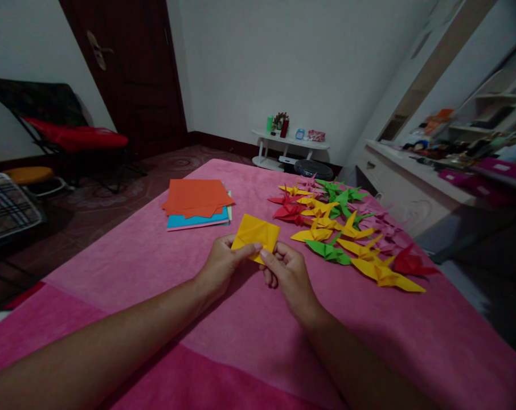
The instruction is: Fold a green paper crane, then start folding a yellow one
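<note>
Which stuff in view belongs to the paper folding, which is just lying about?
Part of it:
- yellow folded paper, in both hands
- stacked paper sheets
- folded paper birds, likely finished pieces

Apparently just about:
- red-seated chair
- orange-topped stool
- green cylinder on the white stand

Bare forearms [142, 326], bare hands [219, 265]

Dark door across from me, on the left [132, 74], folding chair [36, 105] with red cover [76, 135] beside it. Low white stand [301, 142] by the wall, green cylinder [269, 123] on top.
</note>
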Demonstrator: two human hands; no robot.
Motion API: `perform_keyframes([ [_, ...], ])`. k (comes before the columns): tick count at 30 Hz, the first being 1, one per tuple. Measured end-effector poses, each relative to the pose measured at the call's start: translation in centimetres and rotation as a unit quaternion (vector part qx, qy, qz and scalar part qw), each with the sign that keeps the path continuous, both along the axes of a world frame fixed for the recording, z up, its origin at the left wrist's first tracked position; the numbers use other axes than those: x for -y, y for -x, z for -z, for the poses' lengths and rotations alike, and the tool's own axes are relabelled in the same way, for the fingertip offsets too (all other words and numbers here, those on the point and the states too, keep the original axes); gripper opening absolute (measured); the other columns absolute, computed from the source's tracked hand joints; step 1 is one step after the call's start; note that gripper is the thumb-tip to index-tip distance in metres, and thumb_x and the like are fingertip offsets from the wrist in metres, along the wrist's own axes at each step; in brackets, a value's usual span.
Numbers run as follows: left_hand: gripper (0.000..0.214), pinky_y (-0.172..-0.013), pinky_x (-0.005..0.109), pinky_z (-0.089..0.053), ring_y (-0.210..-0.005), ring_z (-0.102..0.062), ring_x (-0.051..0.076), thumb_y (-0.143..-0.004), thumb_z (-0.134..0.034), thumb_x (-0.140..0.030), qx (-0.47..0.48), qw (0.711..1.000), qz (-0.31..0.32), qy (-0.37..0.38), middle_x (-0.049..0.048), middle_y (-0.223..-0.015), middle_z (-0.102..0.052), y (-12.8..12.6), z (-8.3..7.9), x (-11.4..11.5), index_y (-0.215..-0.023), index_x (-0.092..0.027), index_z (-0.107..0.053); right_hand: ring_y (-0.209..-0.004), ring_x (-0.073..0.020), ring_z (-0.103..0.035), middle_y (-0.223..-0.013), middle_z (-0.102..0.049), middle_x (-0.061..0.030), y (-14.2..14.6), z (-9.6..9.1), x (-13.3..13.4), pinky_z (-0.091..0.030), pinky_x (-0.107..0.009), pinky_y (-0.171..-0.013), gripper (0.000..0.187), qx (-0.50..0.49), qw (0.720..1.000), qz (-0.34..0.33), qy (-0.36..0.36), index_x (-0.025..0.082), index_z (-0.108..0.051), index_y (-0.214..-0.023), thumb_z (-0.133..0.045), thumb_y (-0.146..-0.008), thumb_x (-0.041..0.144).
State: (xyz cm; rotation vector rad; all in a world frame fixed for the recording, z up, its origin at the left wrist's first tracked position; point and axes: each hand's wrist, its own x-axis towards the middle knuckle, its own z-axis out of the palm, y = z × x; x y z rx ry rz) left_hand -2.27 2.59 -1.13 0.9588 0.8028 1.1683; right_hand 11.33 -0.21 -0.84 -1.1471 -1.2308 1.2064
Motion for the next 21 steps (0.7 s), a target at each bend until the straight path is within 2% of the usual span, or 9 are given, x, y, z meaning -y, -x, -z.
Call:
perform_keyframes([
  [5,0.025,-0.047,0.019,-0.033,-0.052,-0.049,0.008,-0.069,-0.074,-0.032,-0.058,0.998,-0.007,-0.027,0.002,-0.064,-0.062,0.45,0.04,-0.32,-0.074,-0.008,-0.066,-0.037,-0.0069,-0.042,-0.047,-0.053,0.0041,-0.32,0.29,-0.13,-0.03,-0.019,-0.038,0.023,0.027,0.999,-0.02,-0.003,0.016,-0.059,-0.065,-0.062,-0.077,0.035],
  [10,0.038,-0.04,0.02,-0.021,-0.04,-0.037,0.006,-0.075,-0.067,-0.044,-0.117,0.992,-0.036,-0.042,-0.0015,-0.046,-0.05,0.83,0.22,-0.71,-0.061,-0.01,-0.06,-0.034,-0.0063,-0.04,-0.04,-0.05,0.0047,-0.47,0.44,-0.12,-0.029,-0.019,-0.037,0.024,0.051,0.997,-0.048,0.017,0.016,-0.06,-0.059,-0.062,-0.076,0.032],
  [16,0.05,-0.039,0.02,-0.028,-0.038,-0.045,0.009,-0.082,-0.053,-0.057,-0.076,0.997,0.015,-0.026,0.0013,-0.047,-0.054,0.59,0.24,-0.81,-0.063,-0.011,-0.058,-0.032,-0.0067,-0.041,-0.038,-0.052,0.0034,-0.3,0.54,-0.01,-0.028,-0.019,-0.036,0.025,0.027,0.997,-0.056,0.045,0.015,-0.061,-0.057,-0.063,-0.074,0.033],
  [19,0.049,-0.043,0.021,-0.034,-0.045,-0.053,0.012,-0.081,-0.054,-0.057,-0.066,0.997,0.02,-0.023,0.0046,-0.056,-0.06,0.45,0.02,-0.8,-0.068,-0.01,-0.06,-0.032,-0.0068,-0.042,-0.04,-0.053,0.0029,-0.3,0.63,-0.09,-0.029,-0.018,-0.036,0.025,0.007,0.998,-0.05,0.047,0.015,-0.06,-0.059,-0.064,-0.075,0.034],
  [21,0.045,-0.045,0.021,-0.034,-0.047,-0.052,0.011,-0.08,-0.058,-0.054,-0.069,0.997,0.017,-0.026,0.0041,-0.057,-0.06,0.43,-0.06,-0.82,-0.068,-0.011,-0.059,-0.034,-0.0069,-0.044,-0.042,-0.054,0.0026,-0.33,0.73,-0.18,-0.03,-0.018,-0.037,0.027,0.011,0.998,-0.038,0.04,0.014,-0.061,-0.064,-0.063,-0.077,0.038],
])
